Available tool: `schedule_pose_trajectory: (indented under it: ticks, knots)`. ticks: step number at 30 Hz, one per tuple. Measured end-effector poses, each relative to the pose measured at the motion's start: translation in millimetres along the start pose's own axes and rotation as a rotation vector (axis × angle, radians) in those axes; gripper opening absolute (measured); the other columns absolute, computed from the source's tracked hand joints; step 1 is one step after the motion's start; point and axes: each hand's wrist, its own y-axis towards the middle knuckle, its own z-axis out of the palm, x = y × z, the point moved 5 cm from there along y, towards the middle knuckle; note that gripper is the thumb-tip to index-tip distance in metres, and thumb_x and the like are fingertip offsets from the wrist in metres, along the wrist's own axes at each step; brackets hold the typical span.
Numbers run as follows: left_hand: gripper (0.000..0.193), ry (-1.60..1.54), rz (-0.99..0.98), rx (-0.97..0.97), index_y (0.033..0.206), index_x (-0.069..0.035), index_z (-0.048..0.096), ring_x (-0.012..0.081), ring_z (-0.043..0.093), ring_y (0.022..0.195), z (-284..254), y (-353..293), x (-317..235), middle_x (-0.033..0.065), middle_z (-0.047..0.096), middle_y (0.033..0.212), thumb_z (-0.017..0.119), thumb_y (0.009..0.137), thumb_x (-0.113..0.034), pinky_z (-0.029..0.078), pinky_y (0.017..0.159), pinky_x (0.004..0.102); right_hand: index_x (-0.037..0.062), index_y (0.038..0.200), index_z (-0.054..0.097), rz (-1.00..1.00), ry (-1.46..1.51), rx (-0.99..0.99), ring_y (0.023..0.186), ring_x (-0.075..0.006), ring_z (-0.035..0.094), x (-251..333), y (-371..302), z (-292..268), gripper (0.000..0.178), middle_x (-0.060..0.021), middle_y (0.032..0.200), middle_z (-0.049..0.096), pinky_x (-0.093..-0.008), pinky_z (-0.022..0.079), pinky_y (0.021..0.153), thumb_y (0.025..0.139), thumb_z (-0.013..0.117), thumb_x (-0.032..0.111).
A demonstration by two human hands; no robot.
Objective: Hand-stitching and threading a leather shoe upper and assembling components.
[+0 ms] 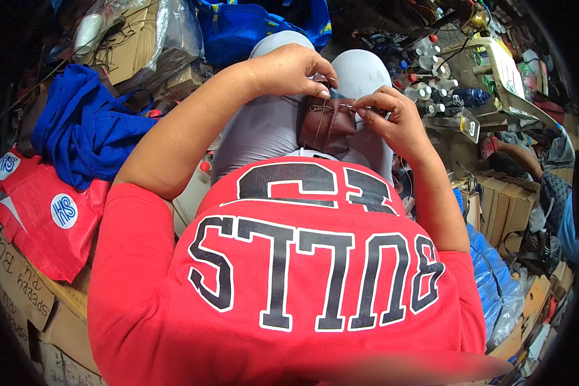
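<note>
A small dark-brown leather item [326, 124] with stitched seams rests on my lap between my thighs; its kind is not clear, and its far part is hidden. My left hand [300, 69] bends over its far edge, thumb and fingers closed on the leather. From the right, my right hand [388, 114] pinches at the item's upper right corner. A thin, light-coloured strand [346, 106] runs from the leather to the right fingertips; whether it is thread or a needle I cannot tell.
A blue cloth [87, 125] and a red bag [45, 215] lie left, above cardboard boxes [26, 283]. A blue bag [257, 29] stands ahead. Several bottles [428, 80] and a pale plastic chair [505, 77] are at the right. Another person's arm [518, 154] shows farther right.
</note>
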Motion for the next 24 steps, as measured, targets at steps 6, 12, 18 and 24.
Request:
schedule_pose_trajectory:
  ticks: [6,12,18,24]
  knots:
    - [0.03,0.025,0.006,0.026,0.104,-0.013,0.071,0.0256,0.065,0.092,1.8,0.8,1.9,0.0116,0.069,0.097,0.074,0.077,-0.025,0.05,0.082,0.0355,0.0068,0.091,0.071,-0.025,0.049,0.075,0.078,-0.0142,0.059,-7.9,10.5,3.7,0.012,-0.0046,0.083,0.06,-0.0277,0.047,0.069,0.081,0.066,0.004]
    - [0.033,0.019,0.032,0.059,0.107,-0.012,0.069,0.0268,0.065,0.092,3.4,-1.2,3.4,0.012,0.068,0.098,0.074,0.077,-0.025,0.05,0.081,0.0357,0.0065,0.089,0.071,0.051,0.331,0.168,0.086,-0.0121,0.056,-29.8,21.5,12.0,0.01,-0.0008,0.087,0.061,-0.0261,0.044,0.078,0.081,0.067,0.003]
    - [0.027,0.018,0.076,0.023,0.102,-0.007,0.067,0.0232,0.06,0.08,8.2,-4.8,0.7,0.0091,0.063,0.085,0.073,0.077,-0.012,0.047,0.074,0.0344,0.0071,0.088,0.072,-0.067,0.061,0.101,0.082,-0.0159,0.056,-22.9,21.5,21.8,0.011,-0.0041,0.084,0.065,-0.0299,0.045,0.077,0.077,0.071,0.006]
    - [0.028,-0.033,0.053,0.058,0.103,-0.007,0.067,0.0233,0.06,0.082,4.8,-7.3,4.4,0.0097,0.064,0.087,0.073,0.076,-0.01,0.047,0.075,0.0337,0.0074,0.085,0.073,-0.09,0.051,0.027,0.078,-0.0164,0.056,-20.0,21.7,20.3,0.012,-0.0036,0.079,0.065,-0.0296,0.045,0.072,0.073,0.075,0.008]
